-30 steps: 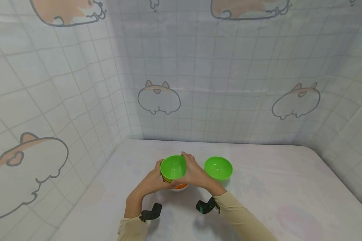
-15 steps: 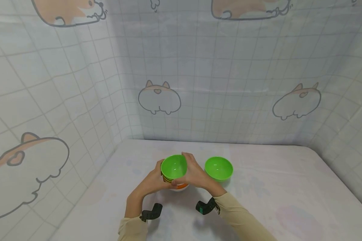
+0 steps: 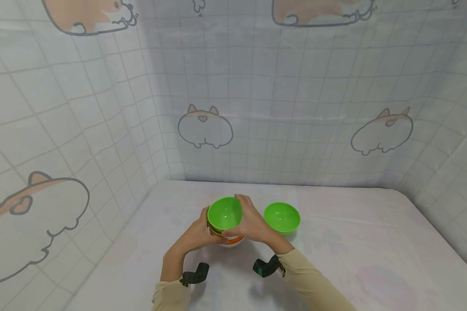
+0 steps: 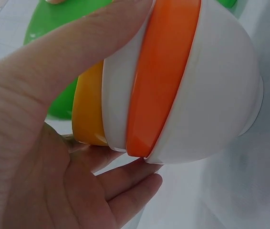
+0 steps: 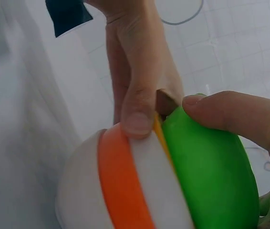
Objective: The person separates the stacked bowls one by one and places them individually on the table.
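My left hand (image 3: 196, 235) grips the side of a stack of nested bowls, thumb on the near side and fingers on the far side. In the left wrist view the stack runs from a white bowl (image 4: 216, 86) at the bottom through an orange bowl (image 4: 166, 71) and another white bowl (image 4: 120, 90) to a yellow bowl (image 4: 88, 109). At the top, my right hand (image 3: 254, 222) holds a green bowl (image 3: 225, 214) by its rim and side. This green bowl looks slightly raised from the yellow one, its base still hidden within the stack.
A second green bowl (image 3: 282, 217) stands upright on the table to the right of the stack, close to my right wrist. Pale cloth (image 3: 334, 242) covers the table. Grid-patterned curtains (image 3: 295, 142) rise at the back and both sides.
The green bowl in my right hand has risen slightly, and more of the stack shows under it. My left hand and the other green bowl stay in place.
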{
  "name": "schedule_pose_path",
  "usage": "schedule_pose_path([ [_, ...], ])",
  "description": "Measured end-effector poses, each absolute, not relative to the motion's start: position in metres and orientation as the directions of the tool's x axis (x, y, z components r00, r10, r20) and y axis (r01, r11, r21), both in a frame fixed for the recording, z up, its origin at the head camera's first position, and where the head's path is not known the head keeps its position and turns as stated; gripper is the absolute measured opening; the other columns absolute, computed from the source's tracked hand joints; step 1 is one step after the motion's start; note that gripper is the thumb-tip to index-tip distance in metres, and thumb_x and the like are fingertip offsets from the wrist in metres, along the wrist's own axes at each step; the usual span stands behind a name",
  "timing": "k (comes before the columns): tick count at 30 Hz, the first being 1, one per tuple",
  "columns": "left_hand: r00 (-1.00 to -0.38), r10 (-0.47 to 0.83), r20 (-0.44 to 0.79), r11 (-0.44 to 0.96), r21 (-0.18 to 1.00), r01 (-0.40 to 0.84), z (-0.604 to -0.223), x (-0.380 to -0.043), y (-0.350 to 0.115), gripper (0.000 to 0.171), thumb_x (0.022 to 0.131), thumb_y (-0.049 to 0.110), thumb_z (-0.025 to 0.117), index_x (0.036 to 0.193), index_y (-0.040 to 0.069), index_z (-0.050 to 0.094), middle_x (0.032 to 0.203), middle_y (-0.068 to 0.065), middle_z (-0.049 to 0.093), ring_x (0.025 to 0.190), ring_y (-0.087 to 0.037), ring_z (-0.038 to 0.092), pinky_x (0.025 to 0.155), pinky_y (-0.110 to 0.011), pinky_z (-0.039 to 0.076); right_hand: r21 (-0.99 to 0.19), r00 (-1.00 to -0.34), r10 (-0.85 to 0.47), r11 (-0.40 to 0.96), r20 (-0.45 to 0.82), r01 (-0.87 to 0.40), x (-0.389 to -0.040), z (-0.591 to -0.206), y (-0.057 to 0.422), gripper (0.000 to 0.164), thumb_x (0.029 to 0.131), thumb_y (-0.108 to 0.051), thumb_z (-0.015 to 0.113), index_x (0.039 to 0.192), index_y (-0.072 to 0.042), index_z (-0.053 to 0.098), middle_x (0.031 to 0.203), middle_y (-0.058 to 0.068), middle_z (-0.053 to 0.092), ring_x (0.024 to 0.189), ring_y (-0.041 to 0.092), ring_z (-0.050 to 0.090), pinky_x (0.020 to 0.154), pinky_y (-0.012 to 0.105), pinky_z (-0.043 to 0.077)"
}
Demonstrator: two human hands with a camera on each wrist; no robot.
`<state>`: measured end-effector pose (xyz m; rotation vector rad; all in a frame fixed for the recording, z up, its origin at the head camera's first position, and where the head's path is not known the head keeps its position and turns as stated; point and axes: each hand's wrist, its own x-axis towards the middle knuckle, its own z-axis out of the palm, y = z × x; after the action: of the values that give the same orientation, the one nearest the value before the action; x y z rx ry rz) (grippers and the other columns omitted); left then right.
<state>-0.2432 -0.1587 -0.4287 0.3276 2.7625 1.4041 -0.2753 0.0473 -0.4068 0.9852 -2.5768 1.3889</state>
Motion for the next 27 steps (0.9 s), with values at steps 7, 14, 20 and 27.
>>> schedule_pose_path([
  [7, -0.979, 0.193, 0.063, 0.584, 0.794, 0.166, -0.428, -0.242, -0.159, 0.113, 0.066, 0.040, 0.088, 0.150, 0.009, 0.020, 0.139, -0.010, 0.047, 0.122, -0.027, 0.049, 0.098, -0.055, 0.040, -0.738, -0.822, -0.466, 0.418, 0.326, -0.530, -0.269, -0.394, 0.053, 0.111, 0.064, -0.034, 0.089, 0.149, 0.000, 0.026, 0.148, 0.018, 0.030, 0.122, 0.032, 0.046, 0.095, 0.050, 0.043],
  [14, -0.980, 0.191, 0.048, 0.596, 0.788, 0.155, -0.429, -0.242, -0.160, 0.112, 0.066, 0.040, 0.088, 0.149, 0.010, 0.020, 0.131, -0.007, 0.051, 0.112, -0.022, 0.053, 0.097, -0.051, 0.042, -0.748, -0.843, -0.422, 0.425, 0.334, -0.509, -0.264, -0.384, 0.067, 0.113, 0.062, -0.034, 0.090, 0.149, -0.002, 0.027, 0.149, 0.016, 0.030, 0.122, 0.032, 0.046, 0.095, 0.052, 0.043],
  [20, -0.978, 0.204, 0.052, 0.582, 0.796, 0.164, -0.427, -0.241, -0.160, 0.111, 0.066, 0.040, 0.089, 0.149, 0.009, 0.021, 0.130, -0.007, 0.052, 0.111, -0.022, 0.054, 0.098, -0.051, 0.041, -0.748, -0.870, -0.366, 0.461, 0.331, -0.478, -0.262, -0.382, 0.086, 0.112, 0.061, -0.028, 0.091, 0.149, -0.002, 0.027, 0.149, 0.016, 0.029, 0.125, 0.034, 0.043, 0.098, 0.054, 0.040],
  [27, -0.979, 0.196, 0.050, 0.574, 0.804, 0.155, -0.426, -0.241, -0.159, 0.110, 0.066, 0.040, 0.089, 0.148, 0.008, 0.023, 0.138, -0.009, 0.047, 0.120, -0.027, 0.050, 0.100, -0.055, 0.039, -0.747, -0.894, -0.304, 0.495, 0.328, -0.443, -0.261, -0.382, 0.109, 0.113, 0.059, -0.029, 0.092, 0.148, 0.000, 0.028, 0.148, 0.018, 0.030, 0.122, 0.037, 0.045, 0.095, 0.057, 0.042],
])
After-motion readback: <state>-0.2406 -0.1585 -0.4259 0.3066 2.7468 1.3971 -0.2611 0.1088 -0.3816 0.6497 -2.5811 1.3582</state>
